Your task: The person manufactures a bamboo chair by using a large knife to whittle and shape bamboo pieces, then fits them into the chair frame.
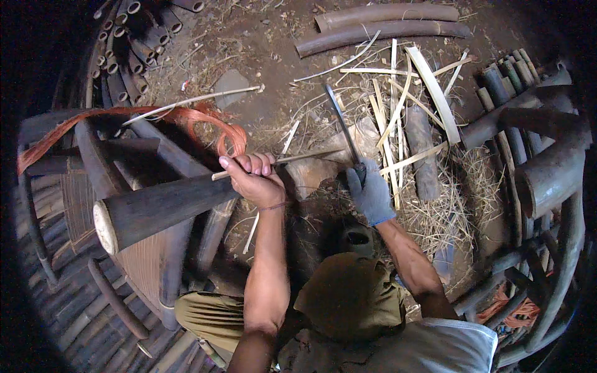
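Observation:
My bare left hand (pixel 255 181) is closed around a thin bamboo stick (pixel 308 156), which points right and slightly away from me. A grey work glove covers my right hand (pixel 371 194), closed on the handle of a long-bladed knife (pixel 342 119). The blade slants up and to the left, its tip pointing away from me. The stick's far end lies close to the blade; whether they touch I cannot tell. Beneath both is a pale wooden block (pixel 306 176) on the ground. Under my left wrist runs a thick dark bamboo pole (pixel 168 214) with a pale cut end.
Split bamboo strips (pixel 433 93) and shavings (pixel 457 217) litter the dirt floor at right. A short log (pixel 423 155) lies among them. Two brown bamboo lengths (pixel 385 31) lie farther off. Orange-red fibre (pixel 93 121) drapes over bamboo furniture at left. Bamboo frames (pixel 556 177) stand at right.

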The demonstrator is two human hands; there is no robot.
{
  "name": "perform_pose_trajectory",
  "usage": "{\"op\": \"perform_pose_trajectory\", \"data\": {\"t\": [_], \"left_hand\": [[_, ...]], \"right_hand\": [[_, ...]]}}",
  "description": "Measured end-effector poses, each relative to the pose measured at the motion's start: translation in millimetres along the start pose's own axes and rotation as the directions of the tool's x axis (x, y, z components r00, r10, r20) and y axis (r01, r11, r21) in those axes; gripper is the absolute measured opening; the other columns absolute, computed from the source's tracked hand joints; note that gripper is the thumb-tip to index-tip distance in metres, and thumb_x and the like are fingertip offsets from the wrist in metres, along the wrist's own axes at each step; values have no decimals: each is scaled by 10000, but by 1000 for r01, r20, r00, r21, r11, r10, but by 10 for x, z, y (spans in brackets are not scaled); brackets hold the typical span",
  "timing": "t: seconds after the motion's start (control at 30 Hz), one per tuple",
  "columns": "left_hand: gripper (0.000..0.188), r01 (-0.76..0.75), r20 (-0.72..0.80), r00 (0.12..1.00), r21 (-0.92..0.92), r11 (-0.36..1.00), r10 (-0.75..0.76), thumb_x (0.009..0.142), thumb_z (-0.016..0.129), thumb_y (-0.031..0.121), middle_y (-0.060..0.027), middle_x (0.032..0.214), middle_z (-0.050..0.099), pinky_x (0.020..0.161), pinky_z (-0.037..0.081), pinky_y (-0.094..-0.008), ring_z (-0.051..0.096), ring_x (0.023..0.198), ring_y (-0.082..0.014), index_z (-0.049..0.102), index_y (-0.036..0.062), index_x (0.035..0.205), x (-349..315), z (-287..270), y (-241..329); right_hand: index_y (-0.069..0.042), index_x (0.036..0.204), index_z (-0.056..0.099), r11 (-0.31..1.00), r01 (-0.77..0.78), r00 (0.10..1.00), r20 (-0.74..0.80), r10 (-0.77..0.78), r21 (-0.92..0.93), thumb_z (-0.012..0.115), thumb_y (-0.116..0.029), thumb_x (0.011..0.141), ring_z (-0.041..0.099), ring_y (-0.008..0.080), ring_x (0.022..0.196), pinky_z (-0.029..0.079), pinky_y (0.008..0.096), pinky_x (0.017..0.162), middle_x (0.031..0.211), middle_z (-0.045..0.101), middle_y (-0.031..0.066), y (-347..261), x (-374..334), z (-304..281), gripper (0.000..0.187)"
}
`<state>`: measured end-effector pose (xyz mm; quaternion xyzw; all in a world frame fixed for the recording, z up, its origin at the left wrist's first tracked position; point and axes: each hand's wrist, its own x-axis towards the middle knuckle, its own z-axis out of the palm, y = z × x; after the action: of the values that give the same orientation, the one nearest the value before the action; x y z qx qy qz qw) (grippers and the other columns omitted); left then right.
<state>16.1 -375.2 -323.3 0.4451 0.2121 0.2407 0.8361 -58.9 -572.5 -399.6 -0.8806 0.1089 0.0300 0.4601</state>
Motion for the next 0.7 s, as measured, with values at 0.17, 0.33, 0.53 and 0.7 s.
{"op": "perform_pose_trajectory", "data": {"t": [0.17,0.33,0.53,0.7], "left_hand": [[550,-40,-40,998,41,998,42,1030,403,554,39,530,263,497,320,-301,283,453,-116,291,185,639,5,68,-15],[556,-32,-9,999,40,999,32,1029,406,557,41,521,260,491,323,-296,295,453,-119,287,186,632,29,40,-77],[434,-165,347,936,302,939,53,1056,358,385,-52,686,487,593,394,-317,485,652,-192,514,88,782,-154,5,203],[293,-547,827,513,522,655,-231,1000,423,289,-126,807,571,732,458,-393,578,830,-281,538,34,912,-346,943,1605]], "right_hand": [[-21,1110,541,992,110,993,-30,-112,-54,647,-248,934,635,448,798,500,463,707,823,631,238,7,39,34,306],[-13,1053,570,975,-224,956,198,219,6,652,-282,926,630,465,902,497,486,771,921,647,264,196,29,-41,309],[12,1131,579,978,-159,986,25,164,-135,580,-322,950,617,434,958,469,509,825,1037,631,273,-162,-1,-113,380],[-27,1338,523,923,-76,995,27,93,-377,572,-287,942,539,401,1197,407,476,1016,1243,618,196,285,-76,113,476]]}}
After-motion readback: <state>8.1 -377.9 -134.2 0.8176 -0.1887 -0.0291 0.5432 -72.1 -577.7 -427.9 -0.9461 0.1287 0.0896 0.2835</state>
